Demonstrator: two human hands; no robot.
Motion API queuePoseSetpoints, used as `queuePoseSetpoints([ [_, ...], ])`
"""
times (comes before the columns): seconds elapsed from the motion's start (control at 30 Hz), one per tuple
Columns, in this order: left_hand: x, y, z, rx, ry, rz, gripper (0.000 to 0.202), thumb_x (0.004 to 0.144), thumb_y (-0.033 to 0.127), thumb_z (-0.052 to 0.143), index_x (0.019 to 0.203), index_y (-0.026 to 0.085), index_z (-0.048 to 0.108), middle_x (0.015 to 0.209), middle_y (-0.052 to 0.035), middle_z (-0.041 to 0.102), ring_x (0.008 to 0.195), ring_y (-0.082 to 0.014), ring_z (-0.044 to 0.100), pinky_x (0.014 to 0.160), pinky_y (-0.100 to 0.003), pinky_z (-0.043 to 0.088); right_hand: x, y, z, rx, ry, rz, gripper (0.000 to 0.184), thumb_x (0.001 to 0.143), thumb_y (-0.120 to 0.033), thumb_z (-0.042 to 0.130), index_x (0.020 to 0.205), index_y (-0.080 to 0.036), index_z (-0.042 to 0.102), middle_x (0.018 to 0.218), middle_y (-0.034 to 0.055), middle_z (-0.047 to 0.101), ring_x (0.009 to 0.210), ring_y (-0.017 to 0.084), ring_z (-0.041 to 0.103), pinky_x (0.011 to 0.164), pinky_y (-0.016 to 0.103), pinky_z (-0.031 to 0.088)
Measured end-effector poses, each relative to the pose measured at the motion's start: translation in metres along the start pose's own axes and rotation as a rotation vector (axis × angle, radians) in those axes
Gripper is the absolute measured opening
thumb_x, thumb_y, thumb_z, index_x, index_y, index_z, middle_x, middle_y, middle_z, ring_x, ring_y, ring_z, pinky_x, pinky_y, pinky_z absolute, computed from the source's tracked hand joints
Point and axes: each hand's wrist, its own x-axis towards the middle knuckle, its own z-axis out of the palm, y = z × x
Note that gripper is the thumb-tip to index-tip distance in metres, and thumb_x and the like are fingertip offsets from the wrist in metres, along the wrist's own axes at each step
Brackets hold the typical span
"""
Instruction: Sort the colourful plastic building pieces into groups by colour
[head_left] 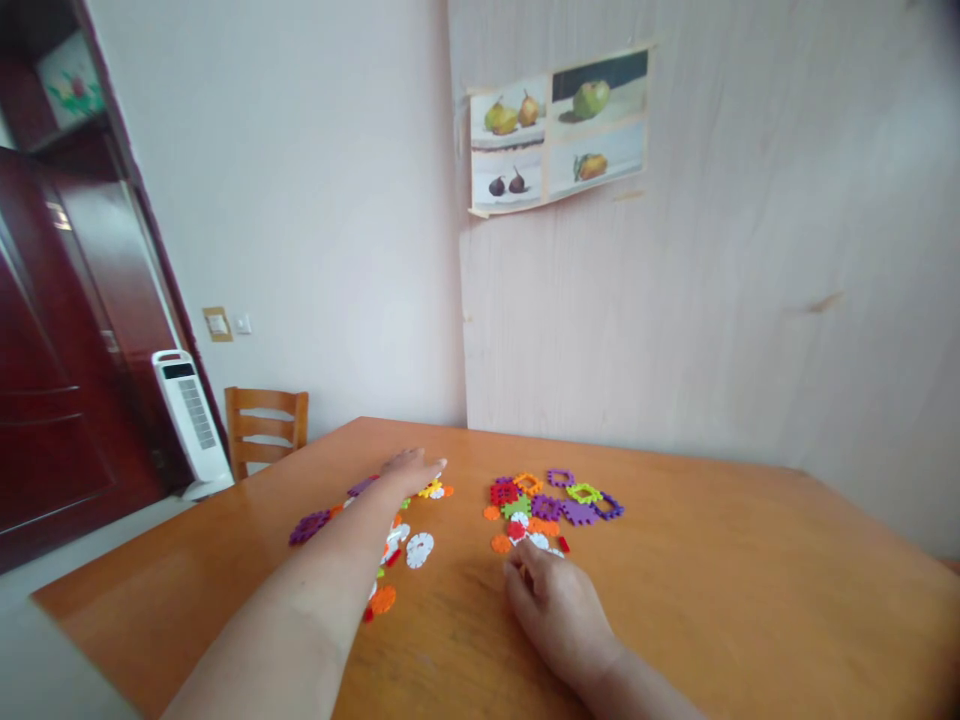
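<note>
A lane of bare tabletop runs between the left cluster of interlocking plastic pieces and the right cluster — open toward the wall, but narrowed nearer by a white notched disc and the right hand, which blocks the right cluster's near side. The left forearm slants across the left cluster, barring a low crossing; the left hand obstructs its far end. Beyond the right cluster's right side — wide, unobstructed wood.
</note>
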Motion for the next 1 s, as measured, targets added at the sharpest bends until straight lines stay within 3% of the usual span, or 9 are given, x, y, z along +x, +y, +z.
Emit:
queuePoseSetpoints([
  [0.13, 0.013, 0.005, 0.014, 0.061, -0.122, -0.047, 0.084, 0.073, 0.079, 0.042, 0.126, 0.016, 0.056, 0.142, -0.0212, 0.048, 0.128, -0.0376, 0.047, 0.098, -0.043, 0.039, 0.002, 0.000, 0.000, 0.003, -0.003, 0.011, 0.017, 0.090, -0.028, 0.045, 0.079, -0.024, 0.057, 0.073, 0.0011, 0.066, 0.068, 0.014, 0.060, 0.059, 0.024, 0.030],
  [0.27, 0.010, 0.010, 0.025, 0.145, -0.139, 0.051, 0.063, 0.081, 0.065, 0.044, 0.120, 0.019, 0.060, 0.138, -0.0182, 0.052, 0.126, -0.0335, 0.050, 0.098, -0.041, 0.040, 0.003, 0.000, -0.001, -0.005, -0.010, 0.023, 0.018, 0.091, -0.030, 0.044, 0.079, -0.024, 0.057, 0.074, 0.0008, 0.067, 0.069, 0.014, 0.060, 0.059, 0.023, 0.030],
  [0.37, -0.006, 0.013, 0.026, 0.169, -0.117, 0.218, 0.042, 0.088, 0.052, 0.040, 0.105, 0.022, 0.064, 0.121, -0.0130, 0.063, 0.113, -0.0272, 0.058, 0.095, -0.037, 0.041, 0.004, 0.000, -0.002, -0.014, -0.027, 0.039, 0.019, 0.092, -0.031, 0.044, 0.082, -0.024, 0.058, 0.075, 0.0016, 0.067, 0.069, 0.014, 0.060, 0.058, 0.023, 0.028],
  [0.47, -0.032, 0.015, 0.022, 0.132, -0.125, 0.384, 0.035, 0.091, 0.045, 0.038, 0.094, 0.023, 0.065, 0.107, -0.0080, 0.066, 0.100, -0.0215, 0.061, 0.090, -0.033, 0.043, 0.005, 0.000, -0.001, -0.035, -0.036, 0.043, 0.019, 0.092, -0.033, 0.045, 0.083, -0.023, 0.059, 0.075, 0.0028, 0.067, 0.071, 0.015, 0.060, 0.058, 0.024, 0.027],
  [0.67, -0.080, 0.016, 0.008, 0.030, -0.122, 0.594, 0.031, 0.091, 0.043, 0.042, 0.099, 0.025, 0.066, 0.106, -0.0040, 0.066, 0.102, -0.0183, 0.059, 0.090, -0.028, 0.044, 0.007, 0.000, -0.001, -0.071, -0.039, 0.033, 0.019, 0.092, -0.033, 0.046, 0.084, -0.022, 0.059, 0.079, 0.0037, 0.068, 0.072, 0.014, 0.059, 0.058, 0.025, 0.026],
  [0.77, -0.098, 0.016, -0.001, -0.014, -0.133, 0.585, 0.029, 0.086, 0.039, 0.050, 0.108, 0.028, 0.065, 0.111, -0.0026, 0.067, 0.104, -0.0186, 0.060, 0.093, -0.029, 0.044, 0.007, -0.001, -0.003, -0.068, -0.042, 0.029, 0.019, 0.092, -0.033, 0.046, 0.088, -0.022, 0.061, 0.081, 0.0040, 0.068, 0.073, 0.015, 0.059, 0.059, 0.025, 0.026],
  [0.87, -0.113, 0.015, -0.011, -0.090, -0.139, 0.489, 0.037, 0.081, 0.035, 0.055, 0.118, 0.032, 0.061, 0.121, -0.0010, 0.065, 0.111, -0.0203, 0.059, 0.098, -0.032, 0.043, 0.007, -0.002, -0.004, -0.064, -0.046, 0.022, 0.019, 0.092, -0.033, 0.046, 0.088, -0.021, 0.061, 0.082, 0.0042, 0.068, 0.075, 0.015, 0.059, 0.060, 0.024, 0.027],
  [1.0, -0.123, 0.009, -0.023, -0.103, -0.147, 0.394, 0.046, 0.072, 0.028, 0.059, 0.118, 0.032, 0.061, 0.122, -0.0014, 0.065, 0.112, -0.0229, 0.058, 0.098, -0.034, 0.043, 0.007, -0.002, -0.005, -0.066, -0.053, 0.035, 0.020, 0.092, -0.034, 0.046, 0.089, -0.021, 0.061, 0.082, 0.0039, 0.067, 0.074, 0.015, 0.058, 0.059, 0.025, 0.026],
])
